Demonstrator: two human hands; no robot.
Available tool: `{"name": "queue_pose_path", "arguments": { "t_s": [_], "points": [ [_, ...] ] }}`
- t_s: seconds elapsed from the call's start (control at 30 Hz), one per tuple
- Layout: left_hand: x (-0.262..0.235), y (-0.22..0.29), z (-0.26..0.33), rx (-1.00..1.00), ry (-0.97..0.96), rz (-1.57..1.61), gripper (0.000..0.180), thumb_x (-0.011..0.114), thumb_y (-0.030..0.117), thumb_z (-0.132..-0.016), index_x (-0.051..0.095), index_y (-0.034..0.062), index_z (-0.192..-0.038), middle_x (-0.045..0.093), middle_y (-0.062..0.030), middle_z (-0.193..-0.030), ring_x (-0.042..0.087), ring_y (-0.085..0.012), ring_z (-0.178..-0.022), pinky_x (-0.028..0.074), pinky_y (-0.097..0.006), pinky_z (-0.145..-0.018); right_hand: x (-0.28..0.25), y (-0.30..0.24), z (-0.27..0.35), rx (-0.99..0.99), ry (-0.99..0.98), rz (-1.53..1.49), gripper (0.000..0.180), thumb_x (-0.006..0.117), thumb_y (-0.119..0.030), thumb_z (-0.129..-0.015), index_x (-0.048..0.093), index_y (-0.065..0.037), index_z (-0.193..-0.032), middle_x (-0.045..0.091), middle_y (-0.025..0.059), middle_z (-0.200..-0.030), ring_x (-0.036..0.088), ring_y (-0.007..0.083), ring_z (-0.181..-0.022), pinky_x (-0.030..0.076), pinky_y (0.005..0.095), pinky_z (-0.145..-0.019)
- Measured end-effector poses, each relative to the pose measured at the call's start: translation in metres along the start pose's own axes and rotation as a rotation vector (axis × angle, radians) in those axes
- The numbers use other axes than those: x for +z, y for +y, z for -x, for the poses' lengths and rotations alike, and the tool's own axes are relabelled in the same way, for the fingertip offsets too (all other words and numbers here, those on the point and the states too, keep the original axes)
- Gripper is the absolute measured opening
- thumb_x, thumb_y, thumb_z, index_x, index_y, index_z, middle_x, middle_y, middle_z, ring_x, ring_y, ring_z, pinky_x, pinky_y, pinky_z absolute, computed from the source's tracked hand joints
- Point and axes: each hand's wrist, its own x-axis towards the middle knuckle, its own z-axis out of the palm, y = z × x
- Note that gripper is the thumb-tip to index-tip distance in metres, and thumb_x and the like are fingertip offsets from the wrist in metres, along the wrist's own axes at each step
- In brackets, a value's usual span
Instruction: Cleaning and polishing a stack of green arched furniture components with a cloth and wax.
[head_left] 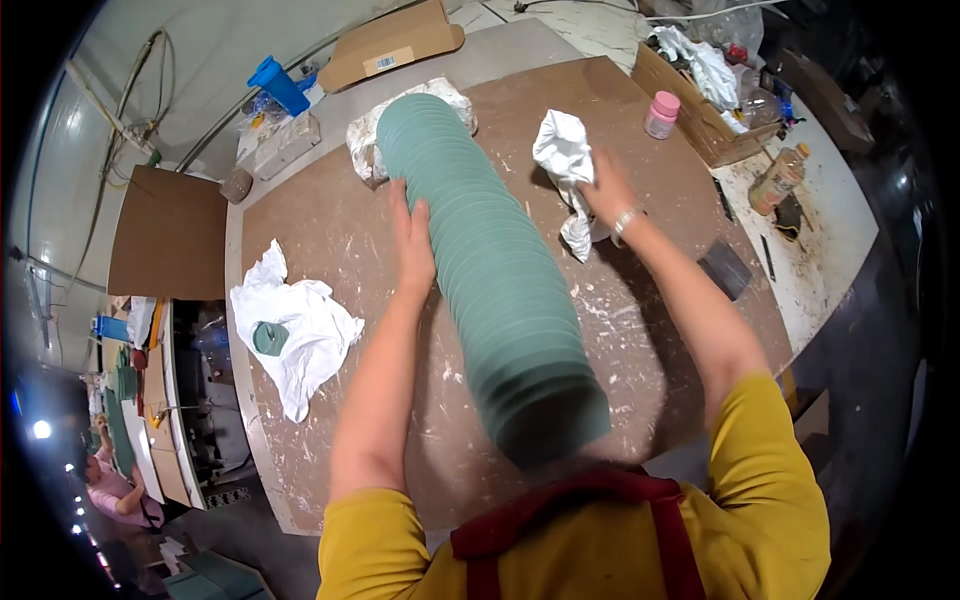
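the green stack (500, 255), a long row of thin, round-edged pieces overlapping like scales, lies along the middle of the brown work board (450, 480), its near end close to the person's body and its far end against a crumpled white bundle (360, 150), which perhaps props or cushions it. the left hand (410, 240) rests along the stack's left side, fingers long and nearly straight, not wrapped round it, probably to keep the row from rolling or slipping. the right hand (607, 190), apart from the stack on its other side, has its fingers closed on a white rag (563, 145), soft and creased, hanging in loose folds. on the left, a white cloth (305, 370) spreads flat and wrinkled, with a small round green piece (268, 338) on it, maybe so that its surface is spared the scuffed, pale-flecked board. farther out stand a squat pink bottle (661, 115) of smooth plastic, a rough wooden crate (700, 115) holding crumpled wrapping, and, beyond the far edge, a flat cardboard box (395, 45).
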Motion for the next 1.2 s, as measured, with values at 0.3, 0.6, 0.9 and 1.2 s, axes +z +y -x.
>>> {"name": "queue_pose_path", "arguments": {
  "t_s": [0.3,0.6,0.9,1.2],
  "points": [
    [-0.027,0.03,0.025,-0.109,-0.144,0.113,0.074,0.036,0.051,-0.1,0.021,-0.0004,-0.151,0.028,-0.0195,-0.155,0.022,-0.031,-0.145,0.018,-0.038,-0.118,-0.094,-0.048,0.243,0.252,-0.363,-0.695,0.047,0.05,-0.022,-0.1,0.043,-0.006,-0.143,0.049,0.0094,-0.141,0.051,0.0179,-0.125,0.044,0.0319,-0.097],
    [-0.056,0.093,0.206,-0.466,-0.13,0.333,0.072,0.039,0.049,-0.101,0.016,0.0057,-0.154,0.023,-0.0095,-0.159,0.023,-0.0262,-0.146,0.022,-0.039,-0.117,-0.1,-0.05,0.304,0.539,-0.356,-0.81,0.045,0.048,-0.029,-0.102,0.046,-0.008,-0.141,0.052,0.0084,-0.139,0.057,0.0155,-0.118,0.046,0.0298,-0.093],
    [-0.044,0.091,0.146,0.005,-0.099,-0.091,0.06,0.048,0.03,-0.1,0.032,-0.0061,-0.145,0.033,-0.0241,-0.152,0.03,-0.036,-0.142,0.024,-0.041,-0.117,-0.092,-0.081,0.212,0.225,-0.33,-0.789,0.038,0.052,-0.026,-0.1,0.055,-0.009,-0.133,0.056,0.0024,-0.133,0.056,0.0145,-0.115,0.045,0.0289,-0.091],
    [-0.013,0.07,0.08,-0.067,-0.03,-0.126,0.058,0.046,0.03,-0.101,0.035,-0.0075,-0.143,0.038,-0.0267,-0.148,0.034,-0.0382,-0.139,0.025,-0.041,-0.116,-0.034,-0.076,0.091,0.148,-0.293,-0.697,0.04,0.054,-0.027,-0.097,0.057,-0.004,-0.13,0.065,0.0091,-0.116,0.058,0.0147,-0.101,0.045,0.0264,-0.087]
  ]
}}
